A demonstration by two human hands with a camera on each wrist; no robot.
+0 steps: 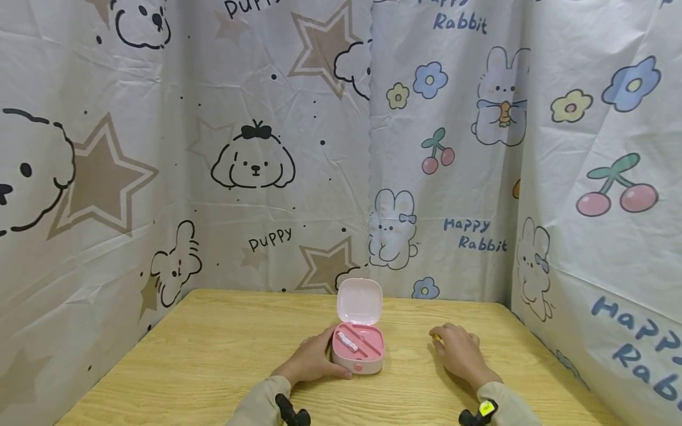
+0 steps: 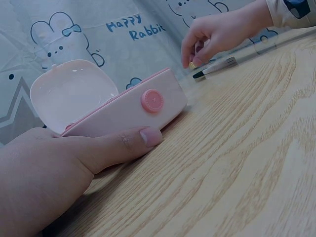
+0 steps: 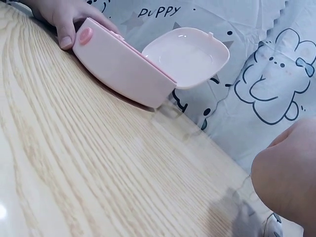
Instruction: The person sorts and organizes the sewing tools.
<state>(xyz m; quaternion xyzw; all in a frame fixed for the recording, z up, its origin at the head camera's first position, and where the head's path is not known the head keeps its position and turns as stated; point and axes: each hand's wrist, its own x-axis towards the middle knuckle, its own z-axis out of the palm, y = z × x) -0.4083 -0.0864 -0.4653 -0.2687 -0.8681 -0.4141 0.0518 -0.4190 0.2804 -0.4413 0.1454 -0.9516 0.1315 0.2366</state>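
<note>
A small pink box [image 1: 358, 368] stands on the table, its lid [image 1: 359, 302] raised at the back. In its pink tray lies a short white piece with reddish marks [image 1: 347, 341]. My left hand [image 1: 314, 358] holds the box from the left, thumb along the front [image 2: 121, 143] near the round pink button [image 2: 152, 100]. To the right of the box, my right hand [image 1: 462, 354] pinches a small yellow thing [image 1: 438, 338], mostly covered by the fingers. Below that hand in the left wrist view lies a slim pen-like thing [image 2: 217, 67] with a dark tip.
The wooden table [image 1: 240, 331] reaches back to a hanging cloth [image 1: 256, 225] printed with puppies, stars and rabbits. More of this cloth hangs at the left and right sides. Dark straps with mounts [image 1: 292, 412] sit on both wrists.
</note>
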